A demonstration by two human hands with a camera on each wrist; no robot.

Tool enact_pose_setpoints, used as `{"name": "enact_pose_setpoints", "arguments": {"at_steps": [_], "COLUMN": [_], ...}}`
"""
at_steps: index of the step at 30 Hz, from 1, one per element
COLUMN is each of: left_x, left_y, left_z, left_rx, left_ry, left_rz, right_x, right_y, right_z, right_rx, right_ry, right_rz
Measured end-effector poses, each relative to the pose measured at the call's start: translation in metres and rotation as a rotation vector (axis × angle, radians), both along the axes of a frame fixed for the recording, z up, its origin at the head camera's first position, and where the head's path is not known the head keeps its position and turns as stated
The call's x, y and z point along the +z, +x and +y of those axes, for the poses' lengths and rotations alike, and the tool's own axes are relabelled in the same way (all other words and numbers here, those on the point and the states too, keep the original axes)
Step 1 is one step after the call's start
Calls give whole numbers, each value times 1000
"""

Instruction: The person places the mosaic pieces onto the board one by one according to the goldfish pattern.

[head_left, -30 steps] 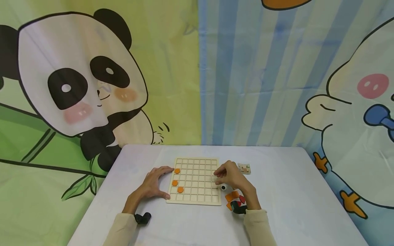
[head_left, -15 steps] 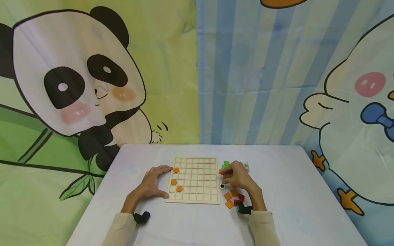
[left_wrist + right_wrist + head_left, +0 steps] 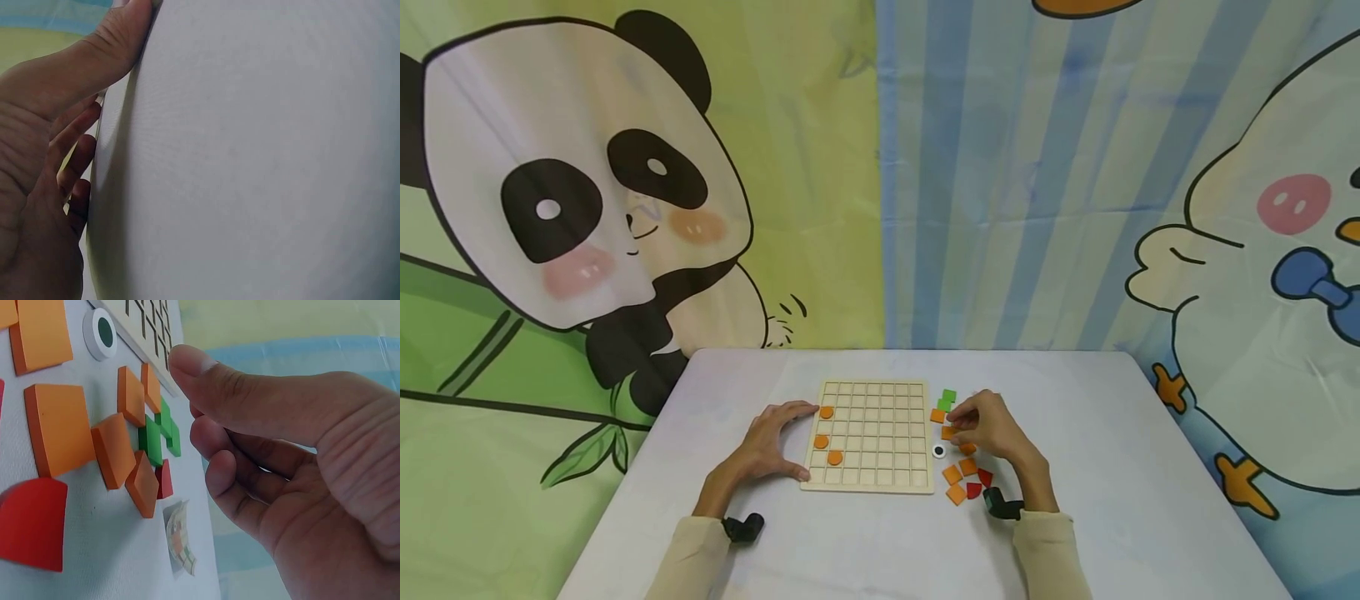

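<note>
A pale wooden grid board (image 3: 880, 442) lies on the table with three orange round pieces (image 3: 835, 457) on its left columns. At its left edge, my left hand (image 3: 767, 446) rests with thumb and fingers spread, fingertips touching the rim. My right hand (image 3: 996, 429) hovers over loose pieces right of the board, fingers loosely bent; the right wrist view shows nothing held. Below and beside it lie several orange squares (image 3: 59, 428), several green squares (image 3: 150, 440), red rounded pieces (image 3: 34, 522) and a white disc with a dark centre (image 3: 100, 334).
A small printed card (image 3: 180, 537) lies beyond the pieces, mostly covered by my right hand in the head view. The white table (image 3: 760, 550) meets a printed cloth backdrop (image 3: 820, 167) with a panda and a white bird.
My right hand has moved right, away from the board's right edge, uncovering orange and green pieces. The left hand stays at the board's edge. The head view has shifted slightly.
</note>
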State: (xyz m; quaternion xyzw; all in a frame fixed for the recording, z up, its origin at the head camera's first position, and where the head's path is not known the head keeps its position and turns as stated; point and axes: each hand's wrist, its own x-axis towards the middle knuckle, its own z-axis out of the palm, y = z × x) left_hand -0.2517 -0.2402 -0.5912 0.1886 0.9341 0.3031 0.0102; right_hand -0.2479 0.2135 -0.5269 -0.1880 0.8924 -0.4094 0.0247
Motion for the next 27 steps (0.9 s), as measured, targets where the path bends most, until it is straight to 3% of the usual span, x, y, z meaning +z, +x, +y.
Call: {"name": "enact_pose_setpoints", "arguments": {"at_steps": [27], "left_x": [3], "left_y": [2], "left_z": [2], "left_rx": [-14], "left_ry": [-2], "left_rz": [11], "right_x": [-10], "right_y": [8], "right_z": [11], "right_rx": [-75], "right_ry": [56], "right_rz": [-78]}}
